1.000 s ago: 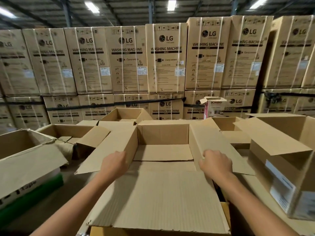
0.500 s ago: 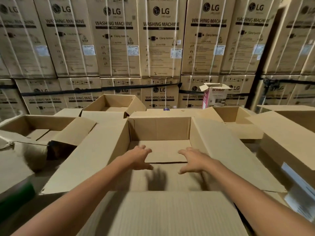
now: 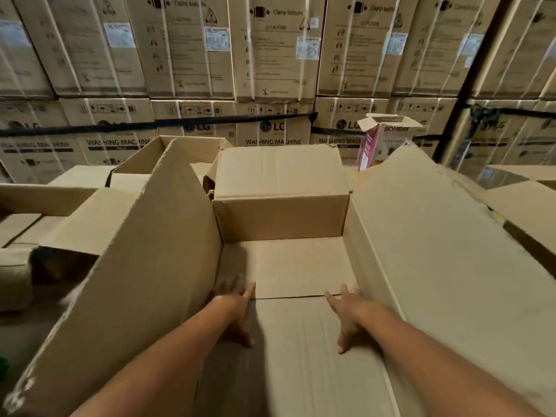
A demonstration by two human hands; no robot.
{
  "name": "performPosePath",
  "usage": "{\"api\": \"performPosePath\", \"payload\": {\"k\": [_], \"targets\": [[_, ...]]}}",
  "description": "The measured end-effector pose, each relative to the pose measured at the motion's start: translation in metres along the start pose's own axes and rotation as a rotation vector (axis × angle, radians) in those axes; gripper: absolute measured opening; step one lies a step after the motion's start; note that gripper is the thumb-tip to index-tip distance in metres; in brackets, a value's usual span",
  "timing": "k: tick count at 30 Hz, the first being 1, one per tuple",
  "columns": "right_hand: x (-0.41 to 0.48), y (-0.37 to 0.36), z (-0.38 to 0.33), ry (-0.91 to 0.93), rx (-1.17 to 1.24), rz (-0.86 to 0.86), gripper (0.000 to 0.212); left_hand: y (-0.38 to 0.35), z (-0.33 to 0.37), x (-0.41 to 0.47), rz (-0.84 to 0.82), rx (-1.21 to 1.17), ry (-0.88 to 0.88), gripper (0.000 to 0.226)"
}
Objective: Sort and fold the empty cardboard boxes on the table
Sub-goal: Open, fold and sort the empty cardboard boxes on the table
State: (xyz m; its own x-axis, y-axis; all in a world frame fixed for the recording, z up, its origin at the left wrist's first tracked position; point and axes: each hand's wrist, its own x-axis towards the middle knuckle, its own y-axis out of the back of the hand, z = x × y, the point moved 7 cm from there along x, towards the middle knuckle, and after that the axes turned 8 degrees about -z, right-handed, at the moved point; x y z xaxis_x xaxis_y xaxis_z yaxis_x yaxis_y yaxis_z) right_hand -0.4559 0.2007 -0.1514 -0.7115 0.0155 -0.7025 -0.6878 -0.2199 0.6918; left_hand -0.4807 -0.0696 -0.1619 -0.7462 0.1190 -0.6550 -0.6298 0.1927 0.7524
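A large open cardboard box (image 3: 281, 218) sits right in front of me, its left flap (image 3: 144, 266) and right flap (image 3: 436, 251) standing up on either side and its far flap folded outward. Both my arms reach down inside it. My left hand (image 3: 234, 305) lies flat on the bottom flaps near the left wall, fingers spread. Palm down by the right wall, my right hand (image 3: 349, 314) presses on the bottom too. Both hands rest around the seam (image 3: 288, 297) between the bottom flaps. Neither hand holds anything.
More open empty boxes (image 3: 168, 155) lie at the left and behind. A small pink and white box (image 3: 379, 142) stands at the back right. A wall of stacked washing machine cartons (image 3: 270, 70) closes off the far side. Another box (image 3: 526, 212) is at the right edge.
My hands went from the box's side rims down into the box and now press flat on its bottom. The side flaps have risen upright and my view has moved closer.
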Motion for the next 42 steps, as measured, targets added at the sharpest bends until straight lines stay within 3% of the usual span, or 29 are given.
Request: {"api": "performPosePath", "payload": {"k": [3, 6, 11, 15, 21, 26, 31, 33, 36, 42], "targets": [[0.017, -0.028, -0.009, 0.002, -0.039, -0.069, 0.141, -0.031, 0.002, 0.022, -0.117, 0.021, 0.013, 0.154], [0.024, -0.037, -0.007, 0.039, 0.017, -0.089, 0.14, -0.046, -0.003, 0.04, -0.192, -0.111, 0.067, 0.159], [0.032, -0.037, -0.006, 0.041, 0.032, -0.064, 0.142, -0.051, -0.004, 0.067, -0.236, 0.033, 0.105, 0.147], [0.034, -0.039, -0.005, 0.033, 0.053, -0.058, 0.142, -0.049, -0.004, 0.064, -0.203, 0.063, 0.098, 0.168], [0.027, -0.034, -0.007, 0.011, 0.077, -0.046, 0.142, -0.042, 0.0, 0.05, -0.161, 0.07, 0.033, 0.163], [-0.004, 0.011, -0.024, 0.115, 0.283, 0.114, 0.135, 0.016, 0.009, 0.015, 0.079, 0.091, -0.144, 0.133], [-0.091, 0.138, -0.011, 0.136, 0.278, 0.498, 0.126, 0.15, -0.011, -0.063, 0.511, 0.122, -0.108, 0.088], [-0.14, 0.184, -0.005, 0.146, 0.255, 0.679, 0.121, 0.201, -0.017, -0.108, 0.674, 0.115, -0.099, 0.082], [-0.198, 0.213, -0.005, 0.155, 0.211, 0.82, 0.115, 0.233, -0.016, -0.166, 0.812, 0.123, -0.086, 0.076], [-0.263, 0.182, -0.014, 0.156, 0.177, 0.843, 0.116, 0.196, 0.003, -0.252, 0.85, 0.17, -0.053, 0.086]]}}
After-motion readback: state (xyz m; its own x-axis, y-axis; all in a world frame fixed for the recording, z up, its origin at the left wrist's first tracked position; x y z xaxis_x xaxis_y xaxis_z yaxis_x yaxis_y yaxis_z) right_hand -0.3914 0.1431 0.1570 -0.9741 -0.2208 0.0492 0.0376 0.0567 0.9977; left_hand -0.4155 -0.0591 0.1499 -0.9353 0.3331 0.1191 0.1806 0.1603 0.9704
